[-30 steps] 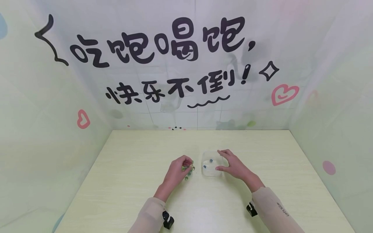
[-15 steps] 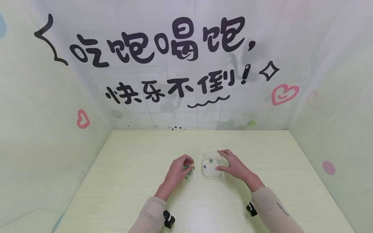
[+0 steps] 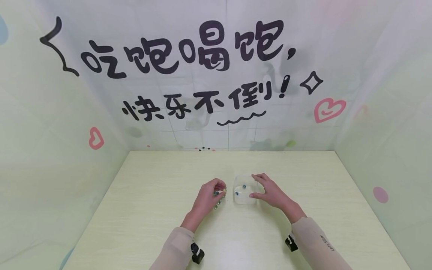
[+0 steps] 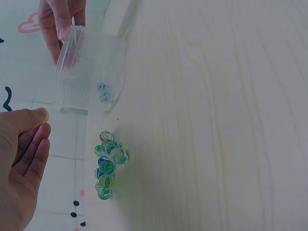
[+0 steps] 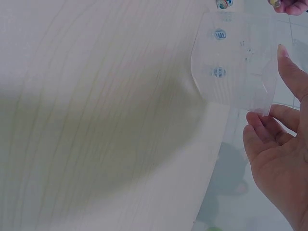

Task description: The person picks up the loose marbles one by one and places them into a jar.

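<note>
My left hand (image 3: 209,193) pinches a yellow marble (image 4: 45,117) between thumb and forefinger, raised over the table left of a clear plastic container (image 3: 240,201). Below that hand, several green and blue glass marbles (image 4: 107,167) lie bunched on the table, partly hidden by it in the head view. Two blue marbles (image 5: 220,34) sit apart on the bottom of the container. My right hand (image 3: 271,193) holds the container at its right side, thumb and fingers spread along the rim; in the right wrist view the fingertips (image 5: 257,118) are right at the rim.
The pale wood-grain table (image 3: 152,210) ends at a back wall sheet (image 3: 216,138) printed with black lettering. Sheets also hang along the left and right sides. Black wrist mounts (image 3: 197,254) show under both sleeves.
My left hand has shifted slightly right and away from me with the yellow marble, toward the container. The right hand, the container and its two marbles stay in place.
</note>
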`<state>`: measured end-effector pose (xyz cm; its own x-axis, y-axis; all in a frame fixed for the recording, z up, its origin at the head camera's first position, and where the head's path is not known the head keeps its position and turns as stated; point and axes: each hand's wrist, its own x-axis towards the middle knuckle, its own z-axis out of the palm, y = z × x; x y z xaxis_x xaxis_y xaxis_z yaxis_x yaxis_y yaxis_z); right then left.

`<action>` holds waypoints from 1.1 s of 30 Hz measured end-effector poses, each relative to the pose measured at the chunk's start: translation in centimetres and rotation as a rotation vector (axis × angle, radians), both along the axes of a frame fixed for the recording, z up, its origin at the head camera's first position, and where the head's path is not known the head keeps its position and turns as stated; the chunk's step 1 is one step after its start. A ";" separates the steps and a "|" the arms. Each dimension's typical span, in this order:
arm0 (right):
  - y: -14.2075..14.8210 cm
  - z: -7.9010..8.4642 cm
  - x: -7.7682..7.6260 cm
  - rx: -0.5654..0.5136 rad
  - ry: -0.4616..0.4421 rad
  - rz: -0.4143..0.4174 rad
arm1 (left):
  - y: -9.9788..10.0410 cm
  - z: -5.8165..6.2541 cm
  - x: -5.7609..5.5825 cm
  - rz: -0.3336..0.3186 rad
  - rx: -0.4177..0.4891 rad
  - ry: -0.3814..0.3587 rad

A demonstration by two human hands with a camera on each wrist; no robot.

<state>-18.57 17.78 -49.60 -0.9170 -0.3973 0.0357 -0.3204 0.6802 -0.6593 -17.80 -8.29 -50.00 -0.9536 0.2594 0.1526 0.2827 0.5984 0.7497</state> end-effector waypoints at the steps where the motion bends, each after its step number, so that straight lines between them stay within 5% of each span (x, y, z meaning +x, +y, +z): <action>1: 0.0 0.0 0.0 -0.001 -0.001 -0.001 | 0.0 0.0 0.0 -0.001 -0.001 0.003; 33: -0.1 0.1 0.1 0.008 -0.003 -0.012 | 1.4 0.5 -0.3 -0.028 -0.013 0.050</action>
<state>-18.45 17.66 -49.50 -0.9220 -0.3862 0.0296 -0.3098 0.6894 -0.6548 -18.07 -6.85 -49.54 -0.9373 0.2882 0.1959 0.3361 0.5997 0.7262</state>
